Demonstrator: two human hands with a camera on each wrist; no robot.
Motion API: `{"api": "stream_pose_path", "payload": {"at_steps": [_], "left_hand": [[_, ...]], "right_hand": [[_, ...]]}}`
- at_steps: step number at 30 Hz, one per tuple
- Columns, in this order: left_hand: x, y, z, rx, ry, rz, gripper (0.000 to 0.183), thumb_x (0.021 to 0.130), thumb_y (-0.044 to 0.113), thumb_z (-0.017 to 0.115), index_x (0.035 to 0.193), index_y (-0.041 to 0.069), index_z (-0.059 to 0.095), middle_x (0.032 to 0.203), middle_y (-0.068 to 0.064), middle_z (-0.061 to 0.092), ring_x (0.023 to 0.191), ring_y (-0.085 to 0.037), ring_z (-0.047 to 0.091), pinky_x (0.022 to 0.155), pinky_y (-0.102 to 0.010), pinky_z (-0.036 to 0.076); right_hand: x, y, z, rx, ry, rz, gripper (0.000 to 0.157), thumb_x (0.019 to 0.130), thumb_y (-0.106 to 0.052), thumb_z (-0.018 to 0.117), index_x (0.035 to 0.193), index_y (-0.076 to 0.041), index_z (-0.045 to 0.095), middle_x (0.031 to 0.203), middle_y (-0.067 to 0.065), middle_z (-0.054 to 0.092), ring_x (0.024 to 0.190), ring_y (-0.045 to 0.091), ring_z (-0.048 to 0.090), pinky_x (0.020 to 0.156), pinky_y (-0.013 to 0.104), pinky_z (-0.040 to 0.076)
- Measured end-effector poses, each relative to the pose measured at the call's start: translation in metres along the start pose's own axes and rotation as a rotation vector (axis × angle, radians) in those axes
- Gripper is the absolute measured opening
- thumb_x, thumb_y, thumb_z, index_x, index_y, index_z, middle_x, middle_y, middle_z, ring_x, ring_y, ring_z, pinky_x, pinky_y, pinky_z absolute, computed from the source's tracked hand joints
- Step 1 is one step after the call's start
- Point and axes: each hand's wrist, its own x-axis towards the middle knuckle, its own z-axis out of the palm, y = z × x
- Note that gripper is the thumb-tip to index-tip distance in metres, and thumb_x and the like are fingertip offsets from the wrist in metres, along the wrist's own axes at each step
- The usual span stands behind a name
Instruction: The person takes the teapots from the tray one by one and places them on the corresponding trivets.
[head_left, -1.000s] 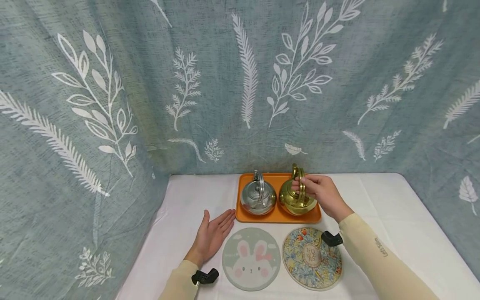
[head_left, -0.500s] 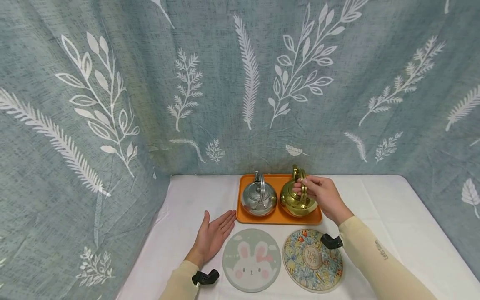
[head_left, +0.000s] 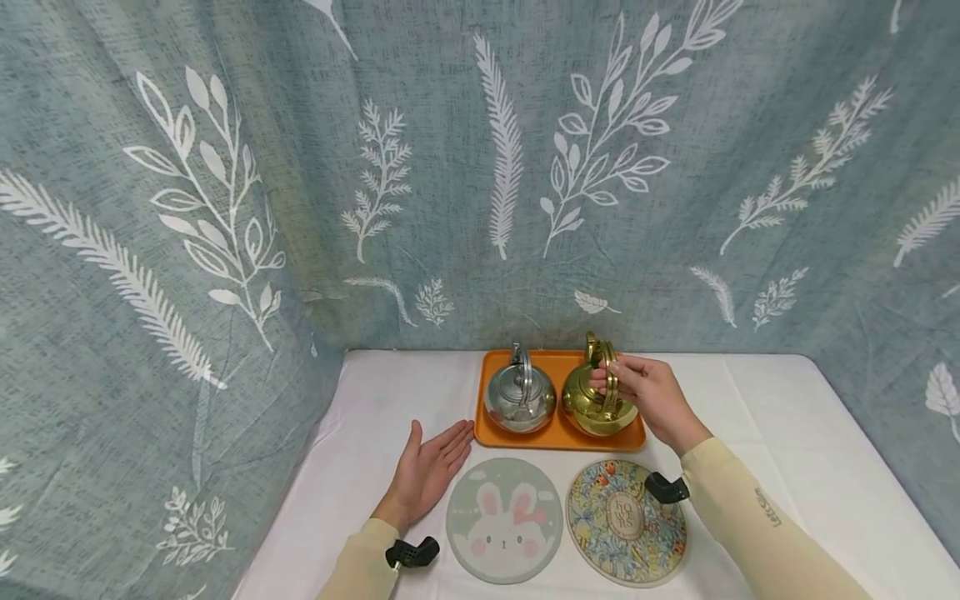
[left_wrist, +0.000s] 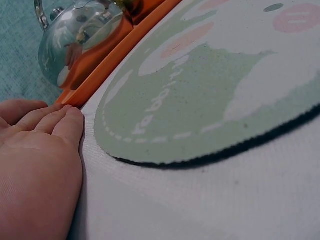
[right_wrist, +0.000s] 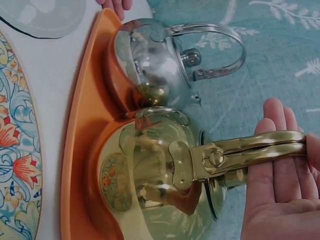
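A gold kettle [head_left: 598, 410] stands on the right half of an orange tray [head_left: 517, 443]. My right hand [head_left: 651, 397] holds its upright handle [right_wrist: 255, 148], fingers passed under the handle and thumb on the near side. On the tray's left half, a silver kettle [head_left: 521, 400] stands right beside the gold one, its handle raised. My left hand [head_left: 427, 468] lies to the left of the tray, palm turned up and inward, fingers straight. Its fingertips [left_wrist: 70, 112] are right at the tray's near left corner.
A round green mat with a rabbit face [head_left: 504, 533] lies in front of the tray. To its right lies a round flower-patterned mat [head_left: 627, 542]. A white cloth [head_left: 742, 400] covers the table, and a blue-green leaf-print curtain [head_left: 450, 167] hangs behind and at both sides.
The head view shifts very slightly. Both hands stay where they were, the right one on the gold kettle's handle, and both kettles remain on the tray.
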Motion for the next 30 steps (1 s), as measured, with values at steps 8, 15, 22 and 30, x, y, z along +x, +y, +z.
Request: {"api": "stream_pose_path", "payload": {"at_steps": [8,15,22,30], "left_hand": [[0.000,0.000,0.000,0.000,-0.004,-0.006,0.106,0.109,0.075,0.013,0.168,-0.011,-0.002,0.179,-0.025,-0.003,0.166,-0.036,-0.001,0.133,-0.038,0.011],[0.000,-0.001,0.001,0.004,0.023,-0.021,0.107,0.108,0.077,0.016,0.169,-0.009,0.001,0.179,-0.023,0.001,0.166,-0.034,0.003,0.133,-0.036,0.014],[0.000,0.000,0.002,-0.007,0.024,-0.009,0.106,0.108,0.076,0.014,0.169,-0.010,0.001,0.179,-0.023,0.001,0.166,-0.034,0.003,0.134,-0.037,0.013],[0.000,-0.001,0.003,-0.014,0.033,-0.004,0.105,0.109,0.075,0.014,0.169,-0.011,0.002,0.179,-0.025,0.002,0.166,-0.035,0.004,0.134,-0.039,0.012]], "right_hand": [[-0.003,0.001,-0.001,0.000,-0.002,-0.001,0.046,0.117,-0.018,0.052,0.147,0.018,0.053,0.133,0.031,0.069,0.107,0.015,0.077,0.106,0.030,0.058],[-0.006,0.001,-0.002,-0.004,0.002,-0.001,0.046,0.117,-0.018,0.053,0.146,0.018,0.053,0.130,0.029,0.071,0.106,0.015,0.077,0.104,0.030,0.059],[-0.008,-0.004,-0.003,-0.016,0.009,-0.030,0.046,0.117,-0.016,0.053,0.147,0.018,0.053,0.127,0.027,0.073,0.106,0.017,0.077,0.102,0.030,0.060],[-0.011,-0.009,-0.003,-0.013,0.010,-0.038,0.045,0.117,-0.015,0.053,0.148,0.018,0.052,0.125,0.025,0.075,0.105,0.015,0.078,0.101,0.032,0.061]]}}
